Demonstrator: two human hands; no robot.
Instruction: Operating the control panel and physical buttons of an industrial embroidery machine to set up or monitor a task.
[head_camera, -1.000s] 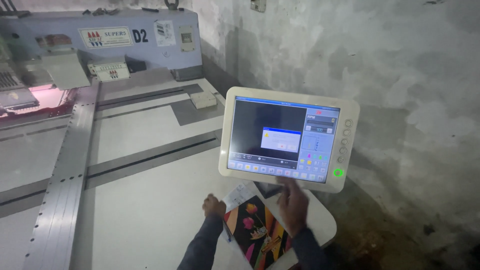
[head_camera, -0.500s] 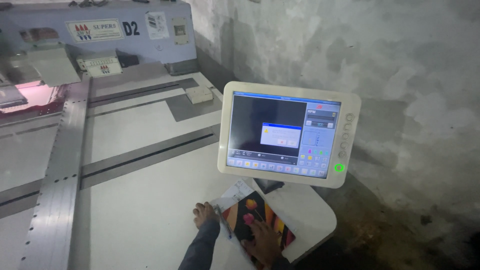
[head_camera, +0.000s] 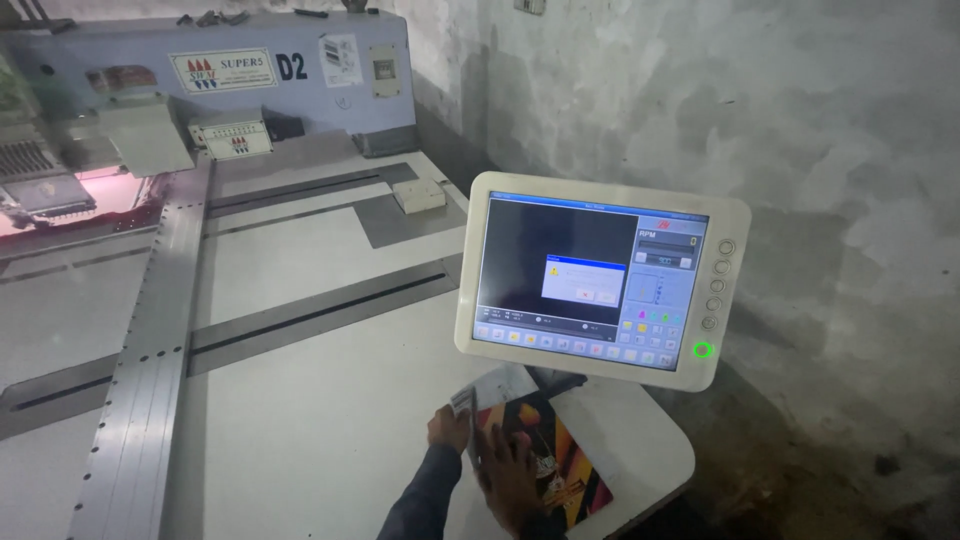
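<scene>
Glossy paper booklet (head_camera: 545, 460), smooth plastic control panel (head_camera: 600, 280), matt table (head_camera: 320, 430), rough wall (head_camera: 800, 150).

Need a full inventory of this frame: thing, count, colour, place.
control panel: 1, cream casing, lit screen, upright at the table's right corner
green light: 1, panel's lower right
booklet: 1, black, orange and pink cover, flat below the panel
machine table: 1, off-white, with grey slots
metal rail: 1, silver, left
small box: 1, cream, far table edge
machine head: 1, pale blue, top left
wall: grey, stained, right
left hand: at the booklet's left edge
right hand: flat on the cover
</scene>
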